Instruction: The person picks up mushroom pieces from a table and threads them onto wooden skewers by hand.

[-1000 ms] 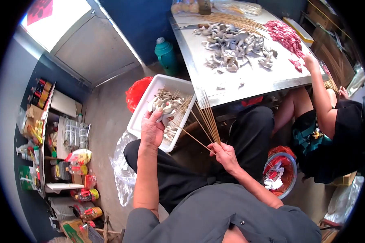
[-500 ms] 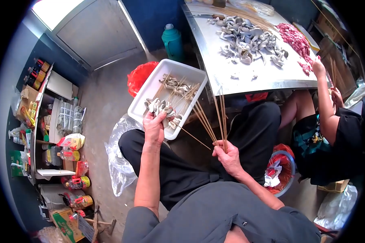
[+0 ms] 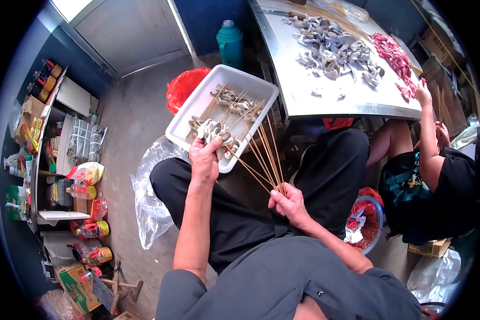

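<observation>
My left hand (image 3: 204,159) is closed on grey-white mushroom pieces (image 3: 210,129) at the near left corner of a white tray (image 3: 176,129). A thin stick slants from these pieces toward my right hand (image 3: 290,202). That hand is closed round several wooden skewers (image 3: 269,157), which fan out upward and to the left. Inside the tray lie more skewers with mushroom pieces on them (image 3: 233,101). A heap of loose mushrooms (image 3: 333,48) and a pile of red meat pieces (image 3: 392,56) rest on the metal-topped table (image 3: 298,101).
At the right, another person's hand (image 3: 423,93) is by the meat. A red bag (image 3: 184,88) sits behind the tray, a teal flask (image 3: 230,45) beyond it. A lined bin (image 3: 376,224) stands right of my knee. Shelves with bottles (image 3: 64,194) are at the left.
My right hand has shifted slightly left and its skewers have drawn closer together. The view has turned, so the table and tray appear farther right. The other person's hand has moved off the meat.
</observation>
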Tool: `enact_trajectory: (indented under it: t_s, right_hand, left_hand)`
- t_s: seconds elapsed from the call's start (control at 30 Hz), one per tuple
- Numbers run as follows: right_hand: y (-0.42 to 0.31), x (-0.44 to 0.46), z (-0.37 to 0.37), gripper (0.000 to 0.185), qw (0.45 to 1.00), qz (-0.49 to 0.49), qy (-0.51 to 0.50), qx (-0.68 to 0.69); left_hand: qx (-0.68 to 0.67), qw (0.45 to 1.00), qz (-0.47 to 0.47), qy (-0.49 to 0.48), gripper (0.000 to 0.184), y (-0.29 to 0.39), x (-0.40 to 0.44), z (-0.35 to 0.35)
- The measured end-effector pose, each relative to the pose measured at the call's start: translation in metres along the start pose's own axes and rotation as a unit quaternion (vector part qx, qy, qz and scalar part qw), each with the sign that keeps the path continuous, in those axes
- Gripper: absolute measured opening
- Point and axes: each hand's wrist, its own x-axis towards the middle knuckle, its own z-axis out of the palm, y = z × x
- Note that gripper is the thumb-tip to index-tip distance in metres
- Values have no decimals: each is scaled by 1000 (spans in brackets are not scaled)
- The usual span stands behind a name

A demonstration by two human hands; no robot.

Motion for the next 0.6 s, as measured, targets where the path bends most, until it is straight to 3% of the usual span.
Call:
enact_trajectory:
  t_s: [0.6]
  right_hand:
    - [7,6,-4,13,999,19,4,29]
  left_hand:
    - [4,1000,-1,8,37,-2,4,0]
